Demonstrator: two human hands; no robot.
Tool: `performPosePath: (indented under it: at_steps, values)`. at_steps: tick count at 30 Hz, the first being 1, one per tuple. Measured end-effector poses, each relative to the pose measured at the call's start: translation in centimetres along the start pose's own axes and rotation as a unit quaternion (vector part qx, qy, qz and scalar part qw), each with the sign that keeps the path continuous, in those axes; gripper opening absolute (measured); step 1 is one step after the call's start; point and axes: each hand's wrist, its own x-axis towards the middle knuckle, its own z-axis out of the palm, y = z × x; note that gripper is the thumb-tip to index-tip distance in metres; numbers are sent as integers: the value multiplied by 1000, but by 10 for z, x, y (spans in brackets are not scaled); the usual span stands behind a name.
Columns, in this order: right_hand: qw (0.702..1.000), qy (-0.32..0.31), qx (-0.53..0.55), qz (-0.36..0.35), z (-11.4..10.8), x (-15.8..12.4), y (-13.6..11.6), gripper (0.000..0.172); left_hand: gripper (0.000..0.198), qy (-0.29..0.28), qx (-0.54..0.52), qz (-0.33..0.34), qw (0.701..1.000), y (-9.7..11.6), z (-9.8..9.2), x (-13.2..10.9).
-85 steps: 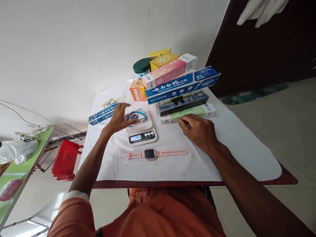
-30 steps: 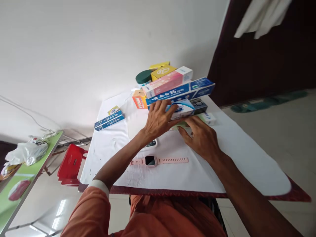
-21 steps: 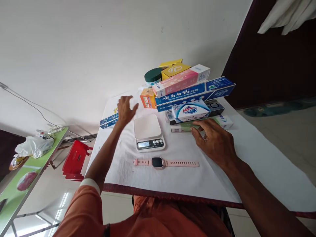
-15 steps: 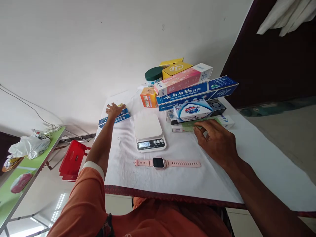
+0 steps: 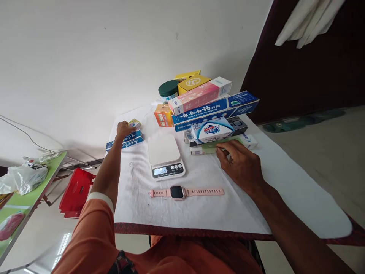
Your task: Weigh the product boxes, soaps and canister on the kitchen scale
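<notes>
1 small yellow box (image 5: 135,123) now pinched by left hand (image 5: 124,129), earlier spread; right hand (image 5: 242,165), fingers loosely curled.

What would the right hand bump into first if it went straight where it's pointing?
The right hand would probably meet the pale green box first; depth is unclear, so they may be touching.

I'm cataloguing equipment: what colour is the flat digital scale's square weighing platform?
The weighing platform is white, clearest in the head view.

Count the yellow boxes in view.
3: small yellow box at the left hand; yellow logo box behind the pink box; rear yellow box behind that. More may be hidden.
</notes>
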Motion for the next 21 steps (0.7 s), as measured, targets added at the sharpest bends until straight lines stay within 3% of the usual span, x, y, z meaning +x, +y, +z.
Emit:
performPosePath:
  at_steps: [5, 7, 11, 14, 17, 21]
  values:
    - [1000, -18, -16, 13, -1, 0, -1, 22, 50, 130, -61, 103, 984, 9, -22, -46]
    - [999, -26, -17, 20, -1, 0, -2, 24, 52, 142, -98, 180, 968, 9, -28, -73]
    - [999, -31, -17, 23, -3, 1, -4, 25, 54, 41, -125, 318, 939, 8, -19, -130]
    - [999, -35, -19, 25, -4, 1, -5, 24, 52, -9, -117, 361, 925, 11, -2, -157]
    - [998, -43, -19, 28, -4, 1, -6, 24, 51, -40, -104, 368, 923, 17, 10, -165]
    - [998, -46, -24, 31, -5, 2, -5, 25, 53, -73, -98, 367, 922, 21, 9, -162]
